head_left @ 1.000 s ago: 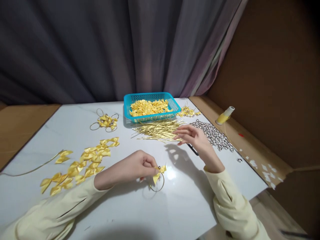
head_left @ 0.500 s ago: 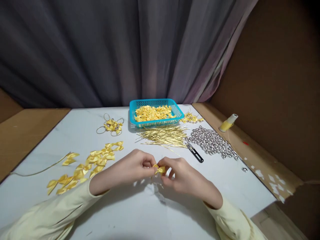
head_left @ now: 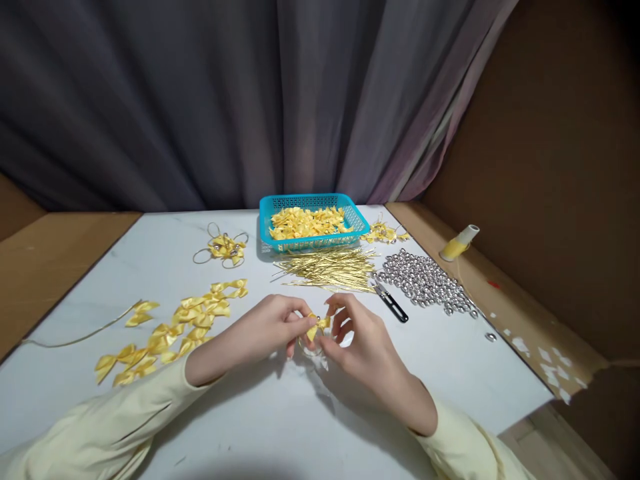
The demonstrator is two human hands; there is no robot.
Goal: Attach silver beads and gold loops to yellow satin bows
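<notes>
Left hand [head_left: 283,327] pinching yellow bow [head_left: 321,323] | bow between hands, long axis roughly left–right, gold loop [head_left: 303,348] on its near side | right hand [head_left: 361,340] half-open, just right of bow; contact unclear

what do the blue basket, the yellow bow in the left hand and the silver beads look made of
Blue basket: probably moulded plastic, smooth; even colour and regular wall holes. Yellow bow in the left hand: seemingly satin ribbon, from its soft folds and sheen. Silver beads: mirror-like, with bright highlights; perhaps metal or metal-coated plastic, the look leaves it open.
</notes>
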